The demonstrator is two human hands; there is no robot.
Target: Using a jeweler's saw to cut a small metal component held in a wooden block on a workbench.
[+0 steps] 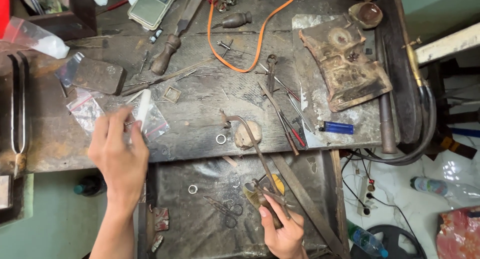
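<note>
Two hands at a cluttered workbench (200, 124)

The left hand (119, 151) pinches a white strip (143, 109) upright over plastic bags (87, 109). The right hand (282, 229) grips long metal shears (255, 149) above the lower tray (200, 239), near a small ring (221, 139).

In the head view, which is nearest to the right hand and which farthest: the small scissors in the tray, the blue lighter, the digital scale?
From the right hand:
1. Small scissors, in the tray just to its left.
2. Blue lighter, on the bench above and to the right.
3. Digital scale, at the far top edge, to the left.
</note>
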